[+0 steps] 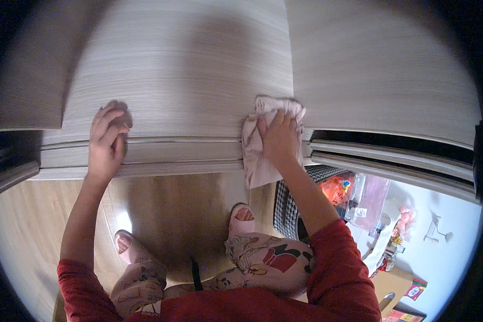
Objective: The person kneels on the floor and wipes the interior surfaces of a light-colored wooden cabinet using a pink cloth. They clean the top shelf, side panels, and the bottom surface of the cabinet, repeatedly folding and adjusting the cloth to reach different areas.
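My right hand [280,138] presses a crumpled pale pink cloth [260,166] onto the light wood-grain cabinet board [161,70], close to its right corner. Part of the cloth hangs over the front edge and its rails. My left hand [107,140] is at the left of the same board, by the front edge, fingers loosely bent and apart with nothing in them. A shadow lies beside its fingertips; whether they touch the board I cannot tell.
Side panels [381,75] rise at left and right. Metal-edged rails [188,140] run along the front. Below right stand a black-and-white patterned basket [287,212], an orange bag [334,189] and a cardboard box [393,287]. My slippered feet [242,213] are on the wood floor.
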Available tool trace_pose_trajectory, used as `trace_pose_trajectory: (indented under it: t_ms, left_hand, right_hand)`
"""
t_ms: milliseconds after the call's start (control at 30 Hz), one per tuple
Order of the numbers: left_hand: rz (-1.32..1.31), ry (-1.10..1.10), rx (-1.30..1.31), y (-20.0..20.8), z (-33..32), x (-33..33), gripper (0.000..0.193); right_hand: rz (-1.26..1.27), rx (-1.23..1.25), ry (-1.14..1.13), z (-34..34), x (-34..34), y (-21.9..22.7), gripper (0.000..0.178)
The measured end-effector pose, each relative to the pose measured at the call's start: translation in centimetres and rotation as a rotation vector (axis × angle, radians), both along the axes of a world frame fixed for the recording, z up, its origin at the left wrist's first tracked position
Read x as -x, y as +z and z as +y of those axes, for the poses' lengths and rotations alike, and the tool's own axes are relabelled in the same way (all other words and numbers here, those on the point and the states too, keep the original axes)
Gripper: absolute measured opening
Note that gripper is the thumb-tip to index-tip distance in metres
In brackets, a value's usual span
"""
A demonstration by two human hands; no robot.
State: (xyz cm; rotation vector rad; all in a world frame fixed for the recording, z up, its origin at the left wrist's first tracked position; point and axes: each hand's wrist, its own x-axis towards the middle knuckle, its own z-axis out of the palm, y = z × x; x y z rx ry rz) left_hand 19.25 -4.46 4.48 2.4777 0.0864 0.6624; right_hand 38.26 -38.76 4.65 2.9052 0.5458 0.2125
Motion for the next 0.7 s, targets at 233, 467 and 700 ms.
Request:
trace_pose_trajectory:
  t_ms: [233,467,700]
  left_hand:
    - [-0.008,-0.018,-0.035,1.5,-1.8,-2.2,0.016]
    - [-0.036,-0.037,-0.052,0.1,-1.7,-2.3,0.014]
    - [-0.053,-0.046,-0.081,0.6,-1.8,-2.4,0.013]
  right_hand:
    - [-0.017,-0.191,0.021,2.4,-7.5,-0.5,0.059]
    - [0.165,-0.293,0.468,-0.9,-0.8,2.1,0.056]
    - [-0.024,-0.045,0.055,1.1,-8.8,-0.9,0.068]
